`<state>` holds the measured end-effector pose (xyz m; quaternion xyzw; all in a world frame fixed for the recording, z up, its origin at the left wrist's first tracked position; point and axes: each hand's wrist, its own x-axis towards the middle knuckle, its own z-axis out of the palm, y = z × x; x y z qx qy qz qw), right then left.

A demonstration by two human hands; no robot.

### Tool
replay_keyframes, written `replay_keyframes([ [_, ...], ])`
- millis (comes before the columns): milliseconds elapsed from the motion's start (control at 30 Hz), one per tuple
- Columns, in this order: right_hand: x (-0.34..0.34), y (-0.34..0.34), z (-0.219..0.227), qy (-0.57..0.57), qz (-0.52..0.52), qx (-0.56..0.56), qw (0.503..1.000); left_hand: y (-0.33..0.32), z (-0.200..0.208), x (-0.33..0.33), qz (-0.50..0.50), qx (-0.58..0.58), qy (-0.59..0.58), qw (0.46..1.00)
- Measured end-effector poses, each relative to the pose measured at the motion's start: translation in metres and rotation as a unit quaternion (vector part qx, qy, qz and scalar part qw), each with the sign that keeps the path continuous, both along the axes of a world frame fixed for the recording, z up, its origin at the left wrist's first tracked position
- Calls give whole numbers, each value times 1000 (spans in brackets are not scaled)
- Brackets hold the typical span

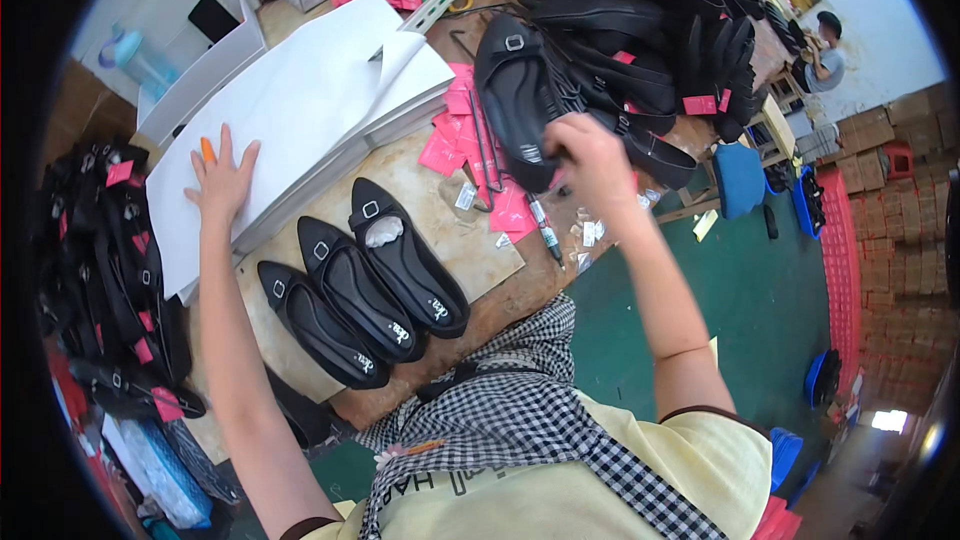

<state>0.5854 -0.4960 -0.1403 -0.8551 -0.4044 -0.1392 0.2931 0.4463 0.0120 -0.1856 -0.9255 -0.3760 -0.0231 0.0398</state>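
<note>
- The right-hand grip [595,162] is curled narrow and blurred beside the heel end of a black buckled flat shoe [507,90]; whether the rim is pinched cannot be told.
- The shoe is placed to the left of that grip, with its heel nearest the fingers and its buckled toe well beyond them.
- Its toe is pointed away from the body, its insole is turned upward, and its long axis is run from far to near, the toe leaning slightly left.
- Pink packets [440,152] are scattered to its left, and a marker pen [546,230] is seen near its heel.
- Three similar black flats [345,275] are lined up on the surface [500,312], their toes pointed away and leftward.
- The left hand [226,185] is spread flat on white sheets [290,80].
- More black shoes [610,30] are piled at the far right.
</note>
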Motion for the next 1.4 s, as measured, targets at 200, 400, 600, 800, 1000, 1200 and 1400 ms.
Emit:
replay_keyframes([
  [200,62,-52,53,-158,-126,-235,951,-36,24,-6,-45,-103,-179,977],
  [400,-83,64,8,671,187,316,644,-244,112,-58,-370,-11,-441,818],
  [600,-144,122,6,879,104,256,388,-262,68,-145,-307,-213,-487,789],
  [800,-153,146,49,631,240,103,731,-234,75,-161,-74,-330,-575,745],
  [1000,-161,171,28,247,241,42,938,-223,56,-145,115,-752,-506,406],
  [1200,-146,171,-9,330,282,-15,901,-265,28,-181,-303,-304,-166,888],
  [1400,-172,235,-29,-150,255,-168,940,-282,20,-178,-300,-271,-151,902],
])
